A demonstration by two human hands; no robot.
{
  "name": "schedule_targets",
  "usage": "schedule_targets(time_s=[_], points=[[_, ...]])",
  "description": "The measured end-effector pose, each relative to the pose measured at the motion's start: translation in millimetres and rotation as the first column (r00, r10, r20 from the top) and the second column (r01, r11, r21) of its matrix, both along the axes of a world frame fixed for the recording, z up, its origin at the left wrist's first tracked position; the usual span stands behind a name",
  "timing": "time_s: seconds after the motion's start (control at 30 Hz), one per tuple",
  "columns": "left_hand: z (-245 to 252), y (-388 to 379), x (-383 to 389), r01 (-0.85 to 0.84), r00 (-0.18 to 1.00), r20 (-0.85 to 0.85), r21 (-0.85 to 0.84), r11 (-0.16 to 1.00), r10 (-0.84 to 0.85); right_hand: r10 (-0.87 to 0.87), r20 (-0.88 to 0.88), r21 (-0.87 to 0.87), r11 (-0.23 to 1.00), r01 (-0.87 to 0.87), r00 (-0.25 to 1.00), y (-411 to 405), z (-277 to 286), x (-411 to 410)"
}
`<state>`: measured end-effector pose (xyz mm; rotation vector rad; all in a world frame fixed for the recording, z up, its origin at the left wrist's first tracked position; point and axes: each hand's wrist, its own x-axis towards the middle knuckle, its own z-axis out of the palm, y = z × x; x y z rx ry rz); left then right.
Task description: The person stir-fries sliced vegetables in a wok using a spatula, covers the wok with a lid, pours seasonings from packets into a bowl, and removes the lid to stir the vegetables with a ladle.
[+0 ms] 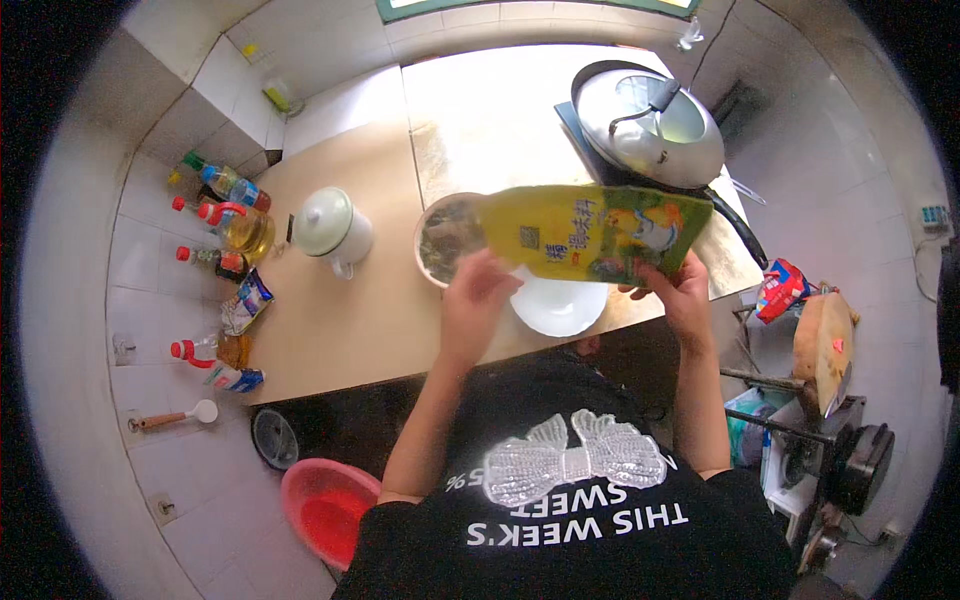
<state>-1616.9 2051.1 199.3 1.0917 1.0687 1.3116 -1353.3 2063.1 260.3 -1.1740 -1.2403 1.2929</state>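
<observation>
A yellow and green seasoning packet (577,232) with printed writing is held up over the table, long side across. My right hand (686,296) grips its lower right corner between thumb and fingers. My left hand (480,292) is blurred at the packet's lower left end; whether its fingers pinch the packet is unclear. Below the packet sits a white bowl (559,311), partly covered by it, with no contents visible in the part that shows. Left of that, a round pale-rimmed bowl (418,240) holds dark, leafy-looking food (450,234), partly hidden by the packet and my left hand.
A lidded wok (637,142) stands at the back right, its black handle (739,229) pointing toward me. A lidded enamel mug (330,225) stands left, near several bottles (240,229). Right of the table are a round wooden chopping board (817,345) and a knife (838,390).
</observation>
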Motion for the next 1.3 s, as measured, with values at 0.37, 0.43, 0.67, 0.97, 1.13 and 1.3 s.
schedule_targets(time_s=[0.37, 0.43, 0.67, 0.97, 1.13, 1.3], points=[[-22, -5, 17, 0.169, 0.973, 0.191, -0.215, 0.962, -0.128, 0.061, -0.165, 0.054, 0.997, -0.053, 0.984, -22, -27, 37], [-18, -5, 21, 0.196, 0.975, 0.156, -0.29, 0.937, -0.155, 0.058, -0.181, 0.04, 0.998, -0.051, 0.982, -22, -33, 41], [-18, -11, 42, 0.034, 0.955, 0.297, -0.016, 0.999, -0.028, -0.065, -0.174, -0.045, 0.997, 0.057, 0.983, -27, -30, 45], [-55, -15, 29, 0.382, 0.867, 0.443, -0.293, 0.876, -0.23, 0.098, 0.239, -0.082, 0.993, -0.08, 0.966, -40, -19, 58], [-69, -13, 29, 0.413, 0.78, 0.624, -0.476, 0.777, -0.033, 0.013, 0.126, -0.143, 0.99, 0.006, 0.992, -49, -13, 55], [-61, -11, 19, 0.161, 0.93, 0.358, -0.606, 0.779, 0.085, -0.05, 0.398, -0.034, 0.997, 0.07, 0.916, -48, -36, 75]])
